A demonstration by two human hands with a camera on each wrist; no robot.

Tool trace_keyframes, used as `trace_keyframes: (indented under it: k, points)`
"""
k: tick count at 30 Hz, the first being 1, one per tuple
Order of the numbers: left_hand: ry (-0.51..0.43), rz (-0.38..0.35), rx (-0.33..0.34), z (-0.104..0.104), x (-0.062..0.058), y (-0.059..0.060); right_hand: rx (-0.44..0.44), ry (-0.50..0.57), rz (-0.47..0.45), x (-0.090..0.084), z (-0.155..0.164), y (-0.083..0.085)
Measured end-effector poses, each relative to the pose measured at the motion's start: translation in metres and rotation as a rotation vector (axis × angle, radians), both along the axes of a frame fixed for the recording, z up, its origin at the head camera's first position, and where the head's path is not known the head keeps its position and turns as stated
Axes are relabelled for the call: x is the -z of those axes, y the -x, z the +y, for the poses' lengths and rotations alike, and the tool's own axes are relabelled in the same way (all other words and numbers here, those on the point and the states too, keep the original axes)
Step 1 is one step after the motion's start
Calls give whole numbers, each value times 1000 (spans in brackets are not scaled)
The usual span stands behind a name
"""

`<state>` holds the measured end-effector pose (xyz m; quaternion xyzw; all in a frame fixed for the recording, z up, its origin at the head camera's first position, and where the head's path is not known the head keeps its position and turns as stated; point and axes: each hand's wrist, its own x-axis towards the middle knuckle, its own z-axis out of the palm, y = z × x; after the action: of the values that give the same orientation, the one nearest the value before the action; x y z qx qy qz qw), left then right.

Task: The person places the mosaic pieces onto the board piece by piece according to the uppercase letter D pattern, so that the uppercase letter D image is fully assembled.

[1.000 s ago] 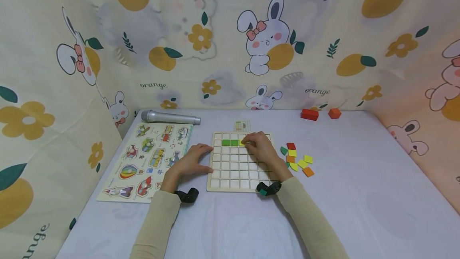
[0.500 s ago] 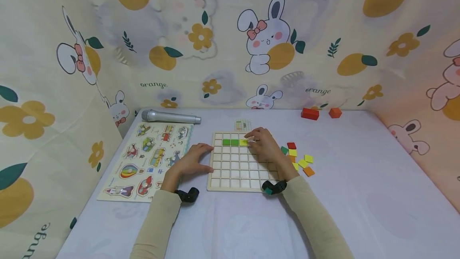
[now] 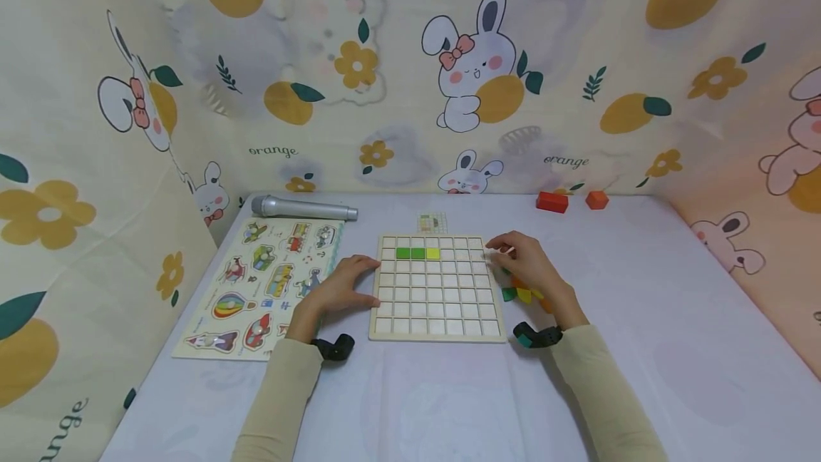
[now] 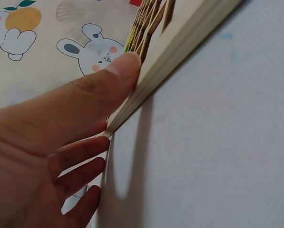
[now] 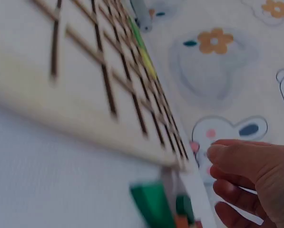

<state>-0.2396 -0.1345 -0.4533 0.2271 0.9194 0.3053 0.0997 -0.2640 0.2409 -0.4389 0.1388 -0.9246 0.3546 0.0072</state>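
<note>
1. A white table [image 3: 436, 405].
2. Left: a picture board [image 3: 253, 281], a silver microphone [image 3: 304, 209] behind it.
3. Middle: a grid board [image 3: 436, 296], a small card [image 3: 432, 222] behind.
4. Right: coloured tiles [image 3: 524, 295], partly hidden; farther back, two red blocks [image 3: 552, 202].

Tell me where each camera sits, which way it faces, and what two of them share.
Head: worn on the head, facing forward and down at the grid board; left hand, right hand and both sleeves show.
Left wrist: on that wrist, facing the grid board's left edge; thumb and fingers show.
Right wrist: on that wrist, facing across the grid board's right rim toward the backdrop; the right hand shows lower right.
Shared: head and right wrist both show the yellow tile.
</note>
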Motion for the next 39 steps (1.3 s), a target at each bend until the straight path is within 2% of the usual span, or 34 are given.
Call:
trace_keyframes:
  k: [4, 6, 13, 20, 27, 33, 39]
  points:
    - [-2, -2, -2, -1, 0, 0, 35, -31, -55, 4, 14, -3]
    - [-3, -6, -5, -1, 1, 0, 27, -43, -69, 5, 18, -4]
    - [3, -11, -17, -1, 2, 0, -84, -49, -98, 4, 26, -3]
    - [0, -2, -9, 0, 1, 0, -125, -26, -154, 7, 28, 0]
    - [4, -4, -14, 1, 0, 0, -91, -82, -97, 12, 30, 1]
    - [5, 0, -15, 0, 1, 0, -29, -143, -51, 12, 28, -1]
    - [2, 4, -10, 0, -1, 0, 6, -127, 27, 13, 21, 0]
